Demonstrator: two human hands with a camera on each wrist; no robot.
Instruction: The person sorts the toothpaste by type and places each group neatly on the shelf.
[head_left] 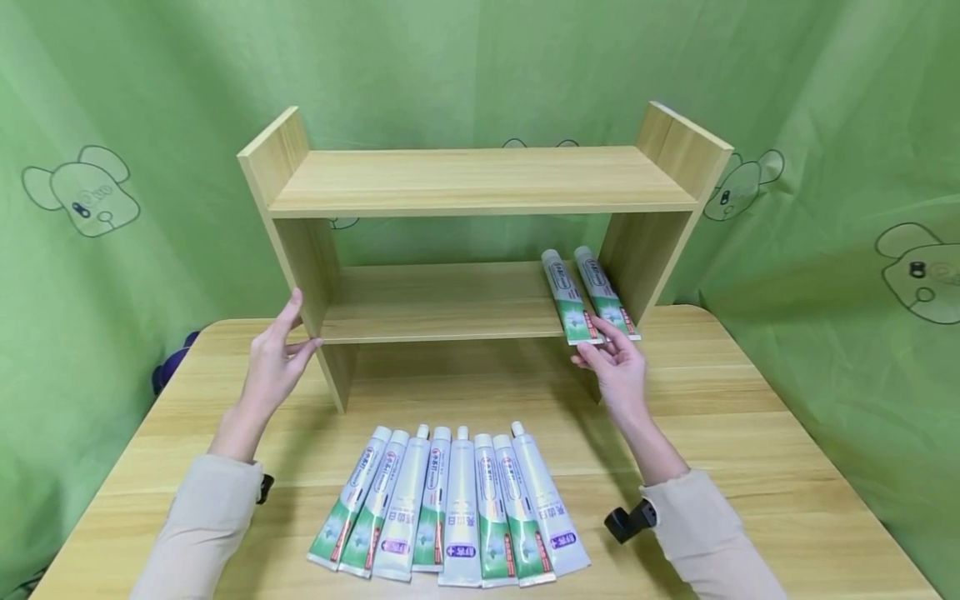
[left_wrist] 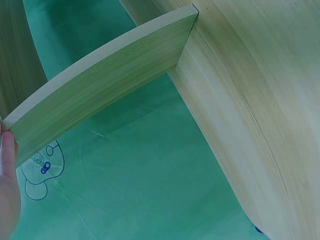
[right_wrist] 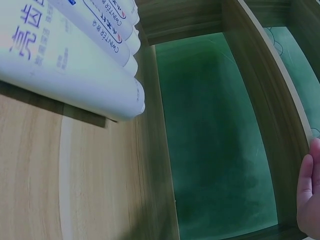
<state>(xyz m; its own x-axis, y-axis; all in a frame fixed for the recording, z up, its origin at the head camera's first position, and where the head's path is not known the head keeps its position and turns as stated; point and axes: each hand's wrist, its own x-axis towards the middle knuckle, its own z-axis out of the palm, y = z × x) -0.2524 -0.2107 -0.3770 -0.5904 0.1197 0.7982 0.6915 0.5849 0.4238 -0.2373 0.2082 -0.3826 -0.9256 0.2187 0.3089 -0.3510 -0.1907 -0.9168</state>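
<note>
A two-tier wooden shelf (head_left: pixel 480 179) stands on the table. My left hand (head_left: pixel 273 358) grips its left side panel, fingers along the outer side and thumb at the front edge near the middle board. In the left wrist view, a finger of that hand (left_wrist: pixel 7 170) lies against the wood. My right hand (head_left: pixel 618 367) pinches the flat green end of a toothpaste tube (head_left: pixel 566 292) on the middle board. Another toothpaste tube (head_left: pixel 600 287) lies just right of it, by the right side panel. In the right wrist view, only part of the right hand (right_wrist: pixel 310 195) shows, at the board's edge.
Several toothpaste tubes (head_left: pixel 461 508), some green and white, some white with purple print, lie fanned in a row on the wooden table (head_left: pixel 750 467) before the shelf. A green curtain (head_left: pixel 465 67) with cartoon bears hangs behind.
</note>
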